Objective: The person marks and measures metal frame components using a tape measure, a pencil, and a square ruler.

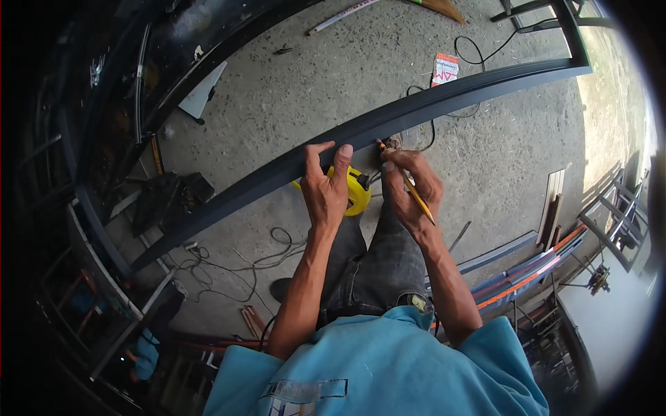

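My left hand (325, 194) is at the near edge of a long dark grey metal frame bar (409, 114), its thumb and forefinger raised against it. Under that palm is a yellow tape measure (359, 193), partly covered by the hand; my other left fingers are hidden behind it. A yellow pencil (417, 196) sits between the closed fingers of my right hand (415, 184). The pencil's upper end lies close to the bar's near edge, just right of my left thumb.
Black cables (253, 267) loop over the concrete floor (277, 90). A red-and-white packet (445, 69) lies beyond the bar. Long metal profiles (513, 277) are stacked at the right. Dark frames (104, 229) stand at the left, near another person in a blue shirt (146, 353).
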`<state>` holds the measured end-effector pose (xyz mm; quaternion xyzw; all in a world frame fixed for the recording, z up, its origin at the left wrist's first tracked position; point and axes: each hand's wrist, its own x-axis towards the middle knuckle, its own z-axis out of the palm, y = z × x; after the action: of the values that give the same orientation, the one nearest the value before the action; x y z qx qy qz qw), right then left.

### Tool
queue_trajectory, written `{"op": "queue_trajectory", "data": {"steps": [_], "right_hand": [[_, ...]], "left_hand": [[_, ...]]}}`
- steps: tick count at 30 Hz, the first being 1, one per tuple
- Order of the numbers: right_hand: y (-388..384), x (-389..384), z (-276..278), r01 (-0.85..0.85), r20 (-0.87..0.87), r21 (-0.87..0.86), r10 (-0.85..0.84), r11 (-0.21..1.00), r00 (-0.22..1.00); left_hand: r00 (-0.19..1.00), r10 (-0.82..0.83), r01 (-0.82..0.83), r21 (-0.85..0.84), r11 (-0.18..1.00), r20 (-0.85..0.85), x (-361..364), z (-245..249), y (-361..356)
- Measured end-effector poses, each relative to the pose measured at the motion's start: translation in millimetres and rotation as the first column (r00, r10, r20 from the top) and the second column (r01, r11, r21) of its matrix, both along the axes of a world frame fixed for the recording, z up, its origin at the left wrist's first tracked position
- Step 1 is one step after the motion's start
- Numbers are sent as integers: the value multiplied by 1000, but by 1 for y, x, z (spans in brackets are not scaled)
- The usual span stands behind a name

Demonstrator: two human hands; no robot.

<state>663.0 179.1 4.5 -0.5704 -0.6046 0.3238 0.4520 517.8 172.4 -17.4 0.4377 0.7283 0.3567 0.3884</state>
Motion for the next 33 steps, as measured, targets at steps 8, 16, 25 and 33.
{"op": "queue_trajectory", "data": {"steps": [8, 16, 25, 33], "right_hand": [[-77, 34, -12, 72, -43, -309, -90, 948, 995], [-212, 161, -56, 545, 131, -743, -713, 389, 688], [3, 70, 89, -625, -558, -606, 296, 493, 775], [182, 125, 110, -740, -419, -564, 646, 365, 638]], "left_hand": [[997, 0, 11, -140, 990, 79, 3, 21, 5], [933, -202, 272, -215, 938, 297, -17, 58, -17], [627, -485, 696, -158, 701, 610, 27, 87, 21], [621, -467, 673, -124, 729, 629, 75, 104, 162]]}}
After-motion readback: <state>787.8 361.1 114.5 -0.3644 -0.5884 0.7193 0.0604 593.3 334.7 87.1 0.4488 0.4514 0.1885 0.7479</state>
